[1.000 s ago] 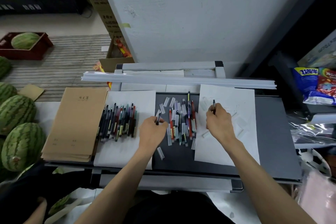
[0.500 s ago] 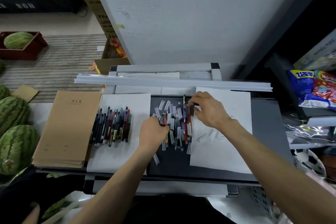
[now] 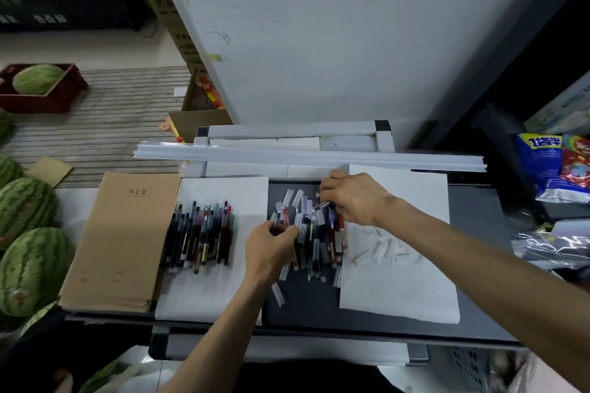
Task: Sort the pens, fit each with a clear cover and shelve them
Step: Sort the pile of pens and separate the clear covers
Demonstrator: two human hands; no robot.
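A mixed pile of pens and clear covers [image 3: 314,234] lies on the dark tray [image 3: 306,300]. My left hand [image 3: 271,246] rests at the pile's left edge with its fingers curled round a pen [image 3: 278,221]. Over the top right of the pile, my right hand [image 3: 354,198] pinches a thin pen [image 3: 323,204] by its end. A row of sorted pens [image 3: 204,233] lies on the white sheet [image 3: 210,293] to the left. Several loose clear covers [image 3: 380,254] sit on the right white sheet [image 3: 399,290].
A stack of brown notebooks [image 3: 124,239] lies left of the sorted pens. Long white strips [image 3: 306,157] run across the back of the tray. Watermelons [image 3: 32,268] stand at the far left, snack bags [image 3: 555,166] at the right.
My right hand left the right sheet and moved left over the top of the pile, where it took hold of a pen. The left hand stayed at the pile's left edge.
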